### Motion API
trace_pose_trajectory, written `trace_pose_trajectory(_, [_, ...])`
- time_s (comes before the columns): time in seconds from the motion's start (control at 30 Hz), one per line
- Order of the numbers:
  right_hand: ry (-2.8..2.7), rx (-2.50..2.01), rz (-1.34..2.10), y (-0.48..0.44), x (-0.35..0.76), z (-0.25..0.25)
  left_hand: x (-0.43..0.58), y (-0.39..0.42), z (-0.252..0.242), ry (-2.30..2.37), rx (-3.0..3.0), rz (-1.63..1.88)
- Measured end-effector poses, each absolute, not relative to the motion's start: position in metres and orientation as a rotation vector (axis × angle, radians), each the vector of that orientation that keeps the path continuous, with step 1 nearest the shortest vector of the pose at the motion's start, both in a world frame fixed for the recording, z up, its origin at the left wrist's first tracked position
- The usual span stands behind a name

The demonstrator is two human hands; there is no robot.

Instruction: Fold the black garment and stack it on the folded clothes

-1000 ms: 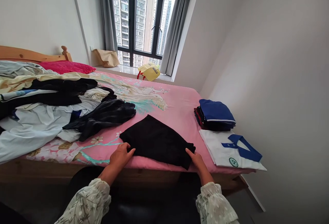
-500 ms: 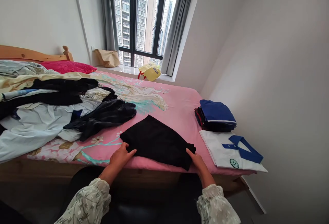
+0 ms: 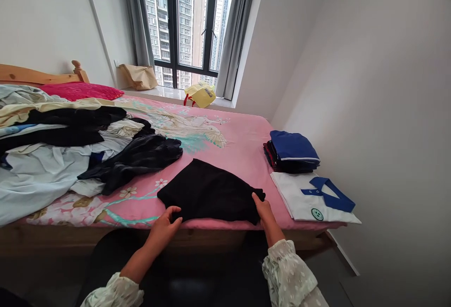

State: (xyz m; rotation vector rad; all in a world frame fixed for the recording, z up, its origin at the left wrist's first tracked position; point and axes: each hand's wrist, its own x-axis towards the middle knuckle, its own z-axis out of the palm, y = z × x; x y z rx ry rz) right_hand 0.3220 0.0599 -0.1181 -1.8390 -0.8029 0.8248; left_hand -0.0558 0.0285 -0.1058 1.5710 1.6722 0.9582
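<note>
A folded black garment [image 3: 211,189] lies flat near the front edge of the bed, on the pink floral bedsheet [image 3: 239,142]. My left hand [image 3: 165,224] grips the garment's near left corner, thumb on top. My right hand [image 3: 264,210] holds its near right corner with the fingers tucked at the edge. Both sleeves are white with a leaf print.
A heap of unfolded clothes [image 3: 70,147], black, white and pale blue, covers the bed's left side. At the right edge sit a folded stack topped by a blue garment [image 3: 292,149] and a folded white polo shirt [image 3: 313,199]. A yellow bag [image 3: 200,94] rests on the window sill.
Both hands have slid slightly toward me along the garment's near edge and closed on its corners. The view shifted a little left and down.
</note>
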Motion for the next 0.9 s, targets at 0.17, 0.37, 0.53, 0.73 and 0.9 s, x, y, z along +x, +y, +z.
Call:
trace_pose_trajectory(0.17, [-0.778, -1.909, 0.741, 0.056, 0.330, -0.113, -0.060, 0.002, -0.095, 1.685, 1.568, 0.910])
trace_pose_trajectory(0.37, [-0.798, -1.917, 0.797, 0.040, 0.346, -0.113, -0.059, -0.019, -0.081, 1.588, 1.695, 0.638])
trace_pose_trajectory(0.53, [-0.800, -1.877, 0.847, 0.040, 0.344, -0.115, -0.040, 0.003, -0.058, 1.462, 1.849, 1.054])
trace_pose_trajectory(0.73, [-0.795, -1.847, 0.886, 0.037, 0.348, -0.119, -0.063, 0.058, -0.076, 1.840, 2.081, 0.735])
trace_pose_trajectory(0.9, [-0.812, -1.841, 0.892, 0.037, 0.353, -0.125, -0.094, 0.071, -0.094, 2.127, 2.101, 0.672])
